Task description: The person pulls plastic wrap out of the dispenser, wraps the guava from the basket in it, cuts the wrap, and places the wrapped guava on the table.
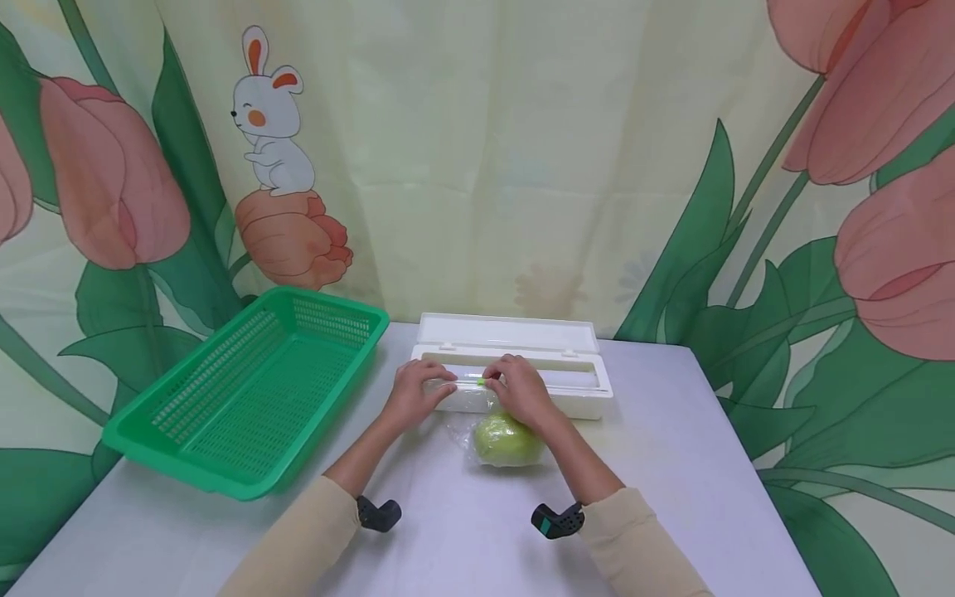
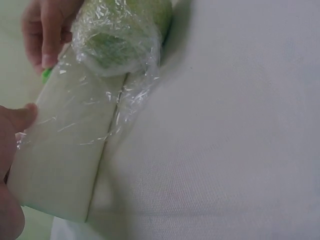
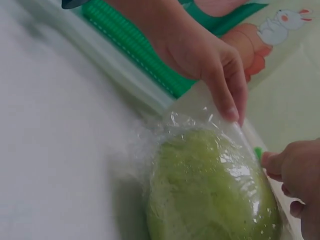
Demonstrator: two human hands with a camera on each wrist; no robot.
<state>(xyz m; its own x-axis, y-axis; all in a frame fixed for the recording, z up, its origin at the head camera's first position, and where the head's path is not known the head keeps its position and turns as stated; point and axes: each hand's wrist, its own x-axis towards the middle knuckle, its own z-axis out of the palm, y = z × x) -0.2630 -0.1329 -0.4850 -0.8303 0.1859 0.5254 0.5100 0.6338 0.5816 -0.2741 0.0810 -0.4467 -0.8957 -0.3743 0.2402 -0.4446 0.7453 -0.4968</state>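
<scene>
A pale-green, roundish fruit or vegetable (image 1: 507, 440) lies in clear cling film in front of a white film-dispenser box (image 1: 589, 406). The box's lid (image 1: 507, 332) is raised, and a roll of film (image 1: 570, 378) lies inside. Film (image 2: 75, 117) runs from the wrapped produce up over the box's front. My left hand (image 1: 413, 393) pinches the film at the box's front edge, left of the small green slider cutter (image 1: 481, 381). Thumb and fingers of my right hand (image 1: 524, 391) pinch that slider, just behind the produce.
A large green plastic basket (image 1: 269, 481) stands on the left of the white-covered table (image 1: 671, 497). Behind the table hangs a curtain (image 1: 477, 166) printed with tulips and a rabbit. A black camera is strapped at each wrist.
</scene>
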